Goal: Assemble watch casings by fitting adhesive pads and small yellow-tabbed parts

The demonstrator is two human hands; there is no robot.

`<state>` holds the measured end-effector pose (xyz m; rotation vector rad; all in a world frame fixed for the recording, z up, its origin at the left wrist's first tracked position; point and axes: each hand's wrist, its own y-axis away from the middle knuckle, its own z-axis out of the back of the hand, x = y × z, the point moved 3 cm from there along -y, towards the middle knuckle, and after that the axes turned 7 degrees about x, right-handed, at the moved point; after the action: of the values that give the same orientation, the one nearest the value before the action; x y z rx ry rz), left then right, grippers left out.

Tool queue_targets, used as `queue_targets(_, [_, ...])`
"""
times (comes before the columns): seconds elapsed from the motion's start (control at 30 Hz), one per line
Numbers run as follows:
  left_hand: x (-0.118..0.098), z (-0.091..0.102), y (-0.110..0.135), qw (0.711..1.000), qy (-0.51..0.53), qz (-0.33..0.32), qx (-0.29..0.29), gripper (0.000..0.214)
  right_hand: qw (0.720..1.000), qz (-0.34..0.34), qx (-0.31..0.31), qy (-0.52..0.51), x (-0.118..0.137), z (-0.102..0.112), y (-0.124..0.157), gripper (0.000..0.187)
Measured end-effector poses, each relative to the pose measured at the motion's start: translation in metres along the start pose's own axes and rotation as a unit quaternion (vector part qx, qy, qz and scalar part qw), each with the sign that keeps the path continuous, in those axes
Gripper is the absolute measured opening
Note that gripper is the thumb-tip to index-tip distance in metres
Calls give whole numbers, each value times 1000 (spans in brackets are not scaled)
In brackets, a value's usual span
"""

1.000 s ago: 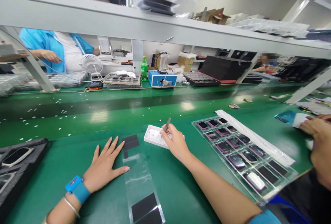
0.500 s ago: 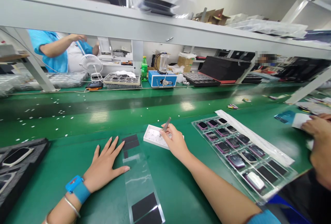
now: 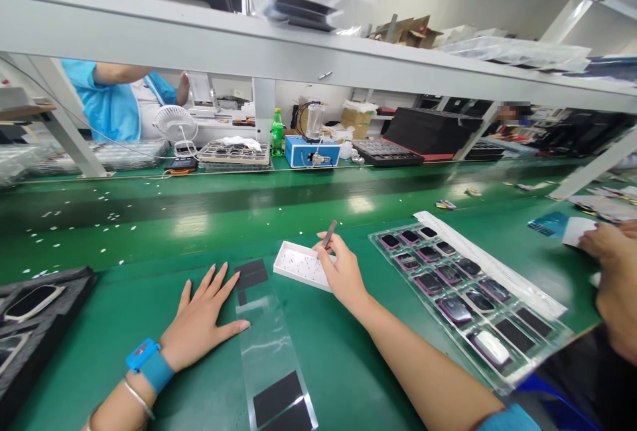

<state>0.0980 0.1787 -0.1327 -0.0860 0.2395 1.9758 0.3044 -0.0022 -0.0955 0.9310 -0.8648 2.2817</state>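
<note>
My left hand (image 3: 209, 311) lies flat with fingers spread on the green bench mat (image 3: 199, 391). Its thumb and fingertips reach the edge of a clear plastic film (image 3: 263, 338), which has black rectangles at both ends. A blue strap with a blue device sits on that wrist. My right hand (image 3: 346, 272) grips tweezers (image 3: 329, 235) over a shallow white box (image 3: 291, 270); their tips are hidden behind my fingers. Several tiny dark pieces are scattered in the box.
A clear tray (image 3: 428, 285) with several rounded-rectangle devices lies to the right. Beyond it a co-worker's hand (image 3: 612, 252) holds a white and blue sheet. A black foam tray (image 3: 44, 325) stands at left. White scraps dot the bench behind; a fan (image 3: 175, 123) stands farther back.
My right hand has shifted slightly right with the tweezers, uncovering more of the white box, which sits slightly farther left. My left hand stays still. The person across the bench moved an arm.
</note>
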Motion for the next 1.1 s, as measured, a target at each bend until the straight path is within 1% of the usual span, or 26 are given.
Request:
queue_targets(0.07, [0,0,0,1000,1,1,0,80,1000,-11,1,27,-2,0,-1,26])
queue_targets(0.13, [-1,1,0,1000,2,2,1,80,999,-19,10,32,-2,-1,-1,26])
queue_targets(0.27, [-2,2,1,1000,5,6,11,81,999,12,36,-37,5,-4,3,25])
queue_targets(0.33, [-2,3,1,1000,5,8,16,81,998,21,48,-43,8,-5,4,24])
queue_targets(0.53, [-2,2,1,1000,4,3,4,80,999,-11,30,29,1,-1,-1,25])
queue_targets(0.6, [-2,2,0,1000,4,1,4,80,999,-14,27,35,0,-1,-2,25])
queue_targets(0.67, [-2,2,0,1000,4,3,7,80,999,-5,38,7,2,-2,-1,25])
queue_targets(0.77, [-2,3,0,1000,4,7,9,80,996,32,74,-44,10,-5,4,24])
queue_targets(0.87, [-3,3,1,1000,5,9,10,80,992,49,99,-56,13,-6,6,20])
queue_targets(0.93, [-3,3,1,1000,3,11,16,81,994,38,83,-55,10,-5,5,20])
queue_targets(1.03, [-3,3,1,1000,0,13,24,81,999,14,31,-35,4,-1,0,21])
queue_targets(1.1, [-3,3,1,1000,-1,12,26,82,1000,-5,15,-15,0,0,-2,22])
